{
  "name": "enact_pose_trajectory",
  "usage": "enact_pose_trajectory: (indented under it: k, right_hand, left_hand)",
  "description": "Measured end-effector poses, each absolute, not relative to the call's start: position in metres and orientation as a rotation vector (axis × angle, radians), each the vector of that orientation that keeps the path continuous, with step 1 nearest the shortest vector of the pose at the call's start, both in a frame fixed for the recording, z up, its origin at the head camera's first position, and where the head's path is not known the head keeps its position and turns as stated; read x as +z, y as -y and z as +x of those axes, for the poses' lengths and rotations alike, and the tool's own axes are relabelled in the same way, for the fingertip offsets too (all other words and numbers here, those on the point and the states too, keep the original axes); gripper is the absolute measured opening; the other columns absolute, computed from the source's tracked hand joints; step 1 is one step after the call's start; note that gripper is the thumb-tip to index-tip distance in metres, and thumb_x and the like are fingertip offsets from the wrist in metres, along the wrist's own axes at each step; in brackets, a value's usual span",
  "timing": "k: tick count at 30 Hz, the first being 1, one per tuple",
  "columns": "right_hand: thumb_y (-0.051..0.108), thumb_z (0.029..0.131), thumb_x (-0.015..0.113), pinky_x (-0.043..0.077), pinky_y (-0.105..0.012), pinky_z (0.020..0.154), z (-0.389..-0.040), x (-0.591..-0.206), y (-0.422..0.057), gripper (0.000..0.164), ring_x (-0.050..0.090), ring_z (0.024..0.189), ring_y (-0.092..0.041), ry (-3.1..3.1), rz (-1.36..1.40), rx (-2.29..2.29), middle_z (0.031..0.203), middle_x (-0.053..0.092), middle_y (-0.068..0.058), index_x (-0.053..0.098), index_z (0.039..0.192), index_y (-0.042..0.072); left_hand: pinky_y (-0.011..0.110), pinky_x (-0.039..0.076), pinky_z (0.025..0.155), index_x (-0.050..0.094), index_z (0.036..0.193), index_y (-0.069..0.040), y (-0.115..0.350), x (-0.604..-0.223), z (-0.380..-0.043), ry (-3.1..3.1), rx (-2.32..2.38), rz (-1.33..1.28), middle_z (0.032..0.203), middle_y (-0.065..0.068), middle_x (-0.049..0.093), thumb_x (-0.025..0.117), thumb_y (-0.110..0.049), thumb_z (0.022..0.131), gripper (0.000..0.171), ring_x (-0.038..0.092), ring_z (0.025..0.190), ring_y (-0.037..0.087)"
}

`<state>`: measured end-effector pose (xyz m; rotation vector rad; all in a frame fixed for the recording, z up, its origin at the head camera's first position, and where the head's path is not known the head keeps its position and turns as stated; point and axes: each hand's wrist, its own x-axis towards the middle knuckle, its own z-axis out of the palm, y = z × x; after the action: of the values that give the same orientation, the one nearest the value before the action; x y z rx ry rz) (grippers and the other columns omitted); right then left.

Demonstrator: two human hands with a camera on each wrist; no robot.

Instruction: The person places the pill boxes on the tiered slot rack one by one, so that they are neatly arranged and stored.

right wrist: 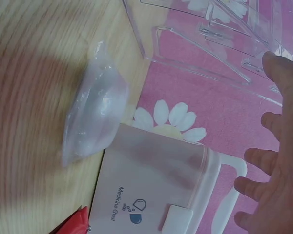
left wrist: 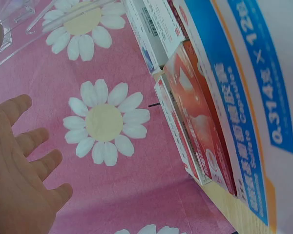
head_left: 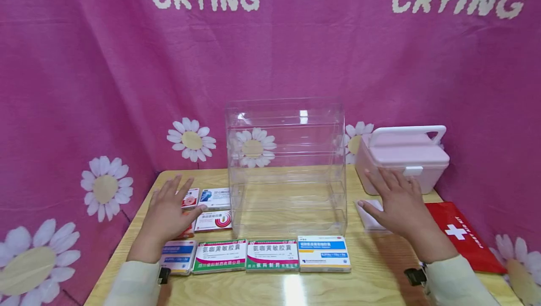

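Note:
My left hand (head_left: 169,212), fingers spread, hovers over the medicine boxes at the table's left and holds nothing. Beneath and beside it lie a blue-and-white box (head_left: 178,256), a white box with a red ring (head_left: 214,220) and a white-and-blue box (head_left: 214,198). An orange-red box (left wrist: 200,112) shows in the left wrist view. My right hand (head_left: 399,207) is likewise spread, above a small clear-wrapped white packet (right wrist: 100,105) and in front of the pink medicine chest (head_left: 405,155). Between the hands stands a clear tiered display rack (head_left: 289,174).
Along the rack's front lie two green-and-magenta boxes (head_left: 220,255) and another blue-and-white box (head_left: 324,254). A red first aid kit pouch (head_left: 460,233) lies at the table's right edge. A pink flowered curtain (head_left: 296,52) hangs close behind the table (head_left: 270,292).

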<state>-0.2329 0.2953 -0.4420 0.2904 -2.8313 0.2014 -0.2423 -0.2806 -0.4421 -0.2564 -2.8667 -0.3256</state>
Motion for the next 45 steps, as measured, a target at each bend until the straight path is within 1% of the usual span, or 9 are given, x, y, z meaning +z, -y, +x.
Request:
enact_pose_trajectory:
  k: [6, 11, 17, 19, 25, 30, 35, 39, 45]
  right_hand:
    - [0.061, 0.096, 0.072, 0.016, -0.083, 0.124, -0.232, -0.444, -0.299, 0.091, 0.025, 0.157, -0.058, 2.840, 0.275, 0.207, 0.171, 0.035, -0.029, 0.038, 0.170, 0.019]
    - [0.057, 0.097, 0.073, 0.020, -0.082, 0.122, -0.233, -0.442, -0.298, 0.091, 0.028, 0.155, -0.058, 2.799, 0.306, 0.270, 0.170, 0.036, -0.028, 0.036, 0.170, 0.016]
    - [0.051, 0.093, 0.080, 0.021, -0.085, 0.122, -0.236, -0.434, -0.286, 0.098, 0.030, 0.155, -0.059, 2.807, 0.313, 0.489, 0.171, 0.035, -0.028, 0.033, 0.171, 0.015]
    - [0.050, 0.093, 0.082, 0.025, -0.084, 0.122, -0.239, -0.432, -0.282, 0.100, 0.033, 0.154, -0.058, 2.809, 0.317, 0.548, 0.171, 0.035, -0.029, 0.033, 0.171, 0.014]
    - [0.048, 0.094, 0.083, 0.034, -0.081, 0.120, -0.247, -0.429, -0.271, 0.100, 0.037, 0.154, -0.058, 2.789, 0.340, 0.701, 0.172, 0.036, -0.030, 0.033, 0.171, 0.008]
    - [0.047, 0.096, 0.082, 0.038, -0.079, 0.118, -0.252, -0.429, -0.264, 0.100, 0.041, 0.152, -0.059, 2.776, 0.309, 0.838, 0.173, 0.036, -0.030, 0.030, 0.172, 0.009]
    - [0.041, 0.099, 0.081, 0.046, -0.071, 0.118, -0.258, -0.434, -0.255, 0.093, 0.048, 0.150, -0.055, 2.743, 0.289, 1.053, 0.167, 0.045, -0.029, 0.034, 0.170, 0.004]
    - [0.038, 0.103, 0.078, 0.046, -0.061, 0.121, -0.264, -0.442, -0.253, 0.085, 0.049, 0.151, -0.050, 2.693, 0.274, 1.253, 0.168, 0.047, -0.025, 0.037, 0.169, 0.004]
    - [0.042, 0.106, 0.073, 0.045, -0.055, 0.121, -0.271, -0.454, -0.249, 0.079, 0.053, 0.150, -0.045, 2.643, 0.216, 1.418, 0.165, 0.052, -0.022, 0.041, 0.168, 0.007]
  left_hand:
    - [0.079, 0.016, 0.129, 0.039, 0.169, -0.012, 0.278, -0.442, -0.243, 2.872, -0.324, -0.266, 0.176, 0.027, 0.028, 0.074, -0.056, 0.097, 0.091, 0.024, 0.161, 0.055]
    - [0.078, 0.017, 0.129, 0.037, 0.170, -0.012, 0.282, -0.441, -0.243, 2.868, -0.343, -0.250, 0.175, 0.027, 0.029, 0.074, -0.058, 0.097, 0.094, 0.025, 0.161, 0.053]
    - [0.081, 0.027, 0.124, 0.035, 0.170, -0.011, 0.294, -0.444, -0.235, 2.870, -0.442, -0.220, 0.174, 0.027, 0.030, 0.081, -0.054, 0.093, 0.100, 0.028, 0.158, 0.055]
    - [0.081, 0.031, 0.122, 0.034, 0.170, -0.009, 0.300, -0.445, -0.230, 2.878, -0.467, -0.215, 0.173, 0.027, 0.030, 0.084, -0.051, 0.092, 0.102, 0.030, 0.157, 0.055]
    - [0.081, 0.035, 0.119, 0.035, 0.168, -0.003, 0.317, -0.454, -0.215, 2.930, -0.549, -0.183, 0.170, 0.031, 0.033, 0.088, -0.042, 0.088, 0.103, 0.034, 0.152, 0.057]
    - [0.080, 0.039, 0.117, 0.034, 0.166, 0.002, 0.337, -0.462, -0.204, 2.949, -0.675, -0.150, 0.167, 0.033, 0.035, 0.091, -0.039, 0.088, 0.105, 0.039, 0.148, 0.058]
    - [0.079, 0.042, 0.115, 0.037, 0.164, 0.002, 0.359, -0.472, -0.192, 2.942, -0.742, -0.112, 0.164, 0.032, 0.040, 0.094, -0.040, 0.085, 0.106, 0.044, 0.146, 0.057]
    - [0.076, 0.044, 0.114, 0.045, 0.159, 0.001, 0.369, -0.478, -0.182, 2.943, -0.768, -0.100, 0.159, 0.033, 0.048, 0.095, -0.038, 0.084, 0.099, 0.050, 0.143, 0.058]
    - [0.072, 0.051, 0.109, 0.048, 0.157, 0.001, 0.376, -0.488, -0.172, 2.991, -0.874, -0.071, 0.156, 0.036, 0.052, 0.098, -0.039, 0.081, 0.099, 0.059, 0.133, 0.060]
